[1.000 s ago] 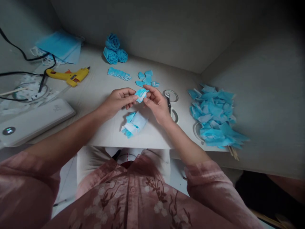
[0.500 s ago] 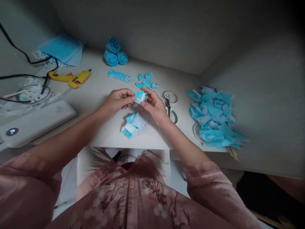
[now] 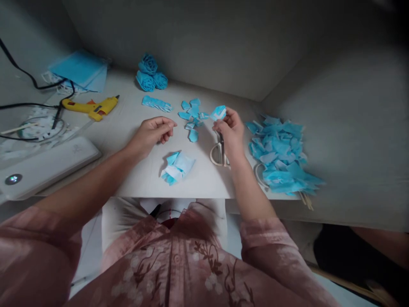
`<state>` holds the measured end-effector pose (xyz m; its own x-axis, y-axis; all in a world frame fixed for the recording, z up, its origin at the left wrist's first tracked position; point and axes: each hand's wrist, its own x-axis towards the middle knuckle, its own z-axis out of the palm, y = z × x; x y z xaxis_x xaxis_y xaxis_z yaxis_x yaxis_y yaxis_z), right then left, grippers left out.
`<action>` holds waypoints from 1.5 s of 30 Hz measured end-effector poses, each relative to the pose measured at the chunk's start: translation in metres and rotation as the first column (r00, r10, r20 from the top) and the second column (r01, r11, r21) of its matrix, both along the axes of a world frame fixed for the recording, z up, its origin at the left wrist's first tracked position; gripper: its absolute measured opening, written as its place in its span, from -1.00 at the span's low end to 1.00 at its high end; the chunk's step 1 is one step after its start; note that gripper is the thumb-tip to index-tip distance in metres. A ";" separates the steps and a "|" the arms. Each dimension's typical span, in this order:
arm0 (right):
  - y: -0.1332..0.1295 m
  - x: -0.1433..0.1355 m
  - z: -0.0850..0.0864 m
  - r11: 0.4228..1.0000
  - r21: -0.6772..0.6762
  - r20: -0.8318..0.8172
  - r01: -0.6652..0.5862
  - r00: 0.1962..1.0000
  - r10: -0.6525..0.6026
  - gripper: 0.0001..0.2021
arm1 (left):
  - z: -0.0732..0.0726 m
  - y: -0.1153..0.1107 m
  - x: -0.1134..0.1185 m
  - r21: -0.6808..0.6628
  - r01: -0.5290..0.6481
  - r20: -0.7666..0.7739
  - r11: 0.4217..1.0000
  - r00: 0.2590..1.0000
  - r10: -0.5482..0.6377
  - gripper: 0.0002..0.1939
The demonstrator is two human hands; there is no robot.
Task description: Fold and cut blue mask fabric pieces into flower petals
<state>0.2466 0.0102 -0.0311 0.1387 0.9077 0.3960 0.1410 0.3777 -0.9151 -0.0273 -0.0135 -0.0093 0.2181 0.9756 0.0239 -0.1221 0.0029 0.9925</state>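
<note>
My right hand [image 3: 230, 130] pinches a blue-and-white folded fabric petal [image 3: 218, 112] above the scissors [image 3: 217, 154], whose blades it partly hides. My left hand [image 3: 154, 134] hovers over the table with its fingers pressed together; no object shows in them. Between the hands lie several loose blue petals [image 3: 193, 111], one of them nearer to me [image 3: 193, 135]. Closer to the table edge rests a crumpled blue-and-white bundle of fabric [image 3: 177, 167]. A row of overlapping blue petals [image 3: 156, 103] lies beyond my left hand.
Three blue fabric roses [image 3: 150, 73] stand at the back. To the left are a yellow glue gun [image 3: 92, 106], blue face masks [image 3: 79, 70], black cables, white scraps [image 3: 35, 123] and a white power bank [image 3: 47, 166]. A heap of blue pieces [image 3: 277, 149] with sticks lies right.
My hands have moved apart, the right one going rightward with a petal. Additional petals now lie on the table where the hands had been together. The scissors now lie partly under my right hand.
</note>
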 end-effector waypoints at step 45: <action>-0.013 -0.009 0.020 0.997 -0.009 0.549 -0.082 0.833 0.074 -0.58 | -0.022 0.053 -0.006 0.293 0.150 -0.666 0.944 0.741 0.089 -0.79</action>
<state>0.2380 -0.0030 -0.0111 -0.1757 0.9001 0.3986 0.5876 0.4208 -0.6912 -0.0333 0.0393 -0.0315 0.3239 0.9329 0.1573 0.5598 -0.3230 0.7631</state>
